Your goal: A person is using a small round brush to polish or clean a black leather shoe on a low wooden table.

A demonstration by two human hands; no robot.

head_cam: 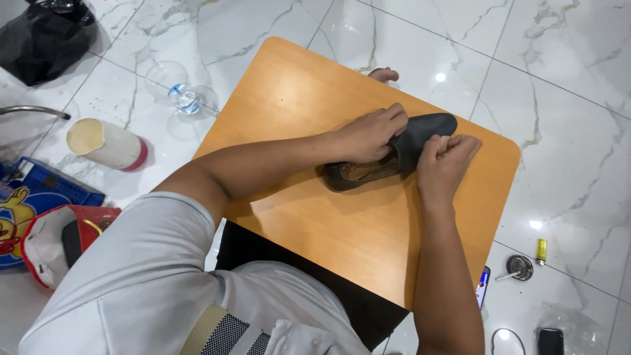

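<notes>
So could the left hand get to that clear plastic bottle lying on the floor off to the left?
Probably yes. The left hand now grips the dark shoe on the wooden board, but nothing stands between it and the bottle; only bare floor past the board's edge. It would have to let go first.

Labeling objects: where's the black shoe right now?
Head view: the black shoe lies on the wooden board, right of centre, gripped between the left hand and the right hand.

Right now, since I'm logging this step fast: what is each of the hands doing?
Left hand: closed on the dark shoe, steadying it on the table.
Right hand: closed around a small pale thing pressed against the shoe.
</notes>
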